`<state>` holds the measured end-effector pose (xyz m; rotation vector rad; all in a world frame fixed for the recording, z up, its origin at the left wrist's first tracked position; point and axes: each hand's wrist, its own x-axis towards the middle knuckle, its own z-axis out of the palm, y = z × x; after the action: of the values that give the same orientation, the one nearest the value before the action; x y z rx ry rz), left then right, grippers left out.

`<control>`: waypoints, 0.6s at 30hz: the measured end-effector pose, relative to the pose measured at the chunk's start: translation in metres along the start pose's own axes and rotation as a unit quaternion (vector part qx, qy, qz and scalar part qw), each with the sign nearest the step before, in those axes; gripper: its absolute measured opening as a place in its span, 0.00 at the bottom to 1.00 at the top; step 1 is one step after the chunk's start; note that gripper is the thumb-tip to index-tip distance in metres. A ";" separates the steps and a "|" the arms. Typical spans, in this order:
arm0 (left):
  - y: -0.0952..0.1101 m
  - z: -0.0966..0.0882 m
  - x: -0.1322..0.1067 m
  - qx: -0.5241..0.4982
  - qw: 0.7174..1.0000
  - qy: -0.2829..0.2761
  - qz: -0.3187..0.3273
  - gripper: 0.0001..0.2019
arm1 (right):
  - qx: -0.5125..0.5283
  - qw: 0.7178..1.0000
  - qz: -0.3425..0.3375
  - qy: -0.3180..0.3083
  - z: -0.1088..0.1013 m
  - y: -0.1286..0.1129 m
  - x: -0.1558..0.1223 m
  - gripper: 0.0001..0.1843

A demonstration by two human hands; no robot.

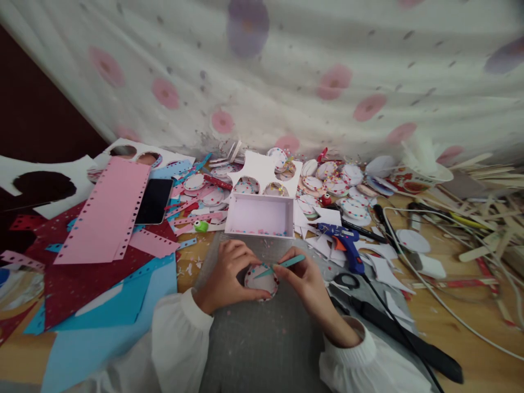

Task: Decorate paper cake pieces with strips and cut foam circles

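My left hand is closed around the edge of a small white paper disc, thumb at its near side and fingers at its far side. Red and blue dots run along the disc's rim. Between the thumb and fingers of my right hand are teal tweezers, their pointed tip over the disc's face. Both hands are above a grey cutting mat. Just beyond them stands a shallow white box with small pink and blue bits along its near inner edge.
At right lie a blue glue gun, scissors, white cables and wooden sticks. Dotted discs are heaped behind. Pink punched paper, a phone and blue sheets cover the left.
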<state>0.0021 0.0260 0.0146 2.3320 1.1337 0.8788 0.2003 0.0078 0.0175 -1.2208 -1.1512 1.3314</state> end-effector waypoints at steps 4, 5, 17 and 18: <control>0.000 0.001 -0.001 0.003 1.000 0.002 0.003 0.26 | -0.002 1.000 -0.003 0.003 0.000 0.001 0.000 0.17; 0.001 0.001 -0.001 0.002 1.000 0.007 0.006 0.26 | -0.002 1.000 -0.001 -0.002 0.000 0.001 0.000 0.17; -0.001 0.002 -0.001 0.001 1.000 0.024 0.013 0.26 | 0.051 0.998 -0.032 0.037 -0.007 0.000 0.002 0.13; -0.001 0.002 -0.001 0.001 1.000 0.023 0.013 0.26 | 0.072 0.995 -0.045 0.059 -0.010 -0.001 0.003 0.13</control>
<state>0.0021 0.0255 0.0120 2.3445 1.1262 0.9439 0.2101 0.0112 0.0178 -1.1154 -0.9967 1.2358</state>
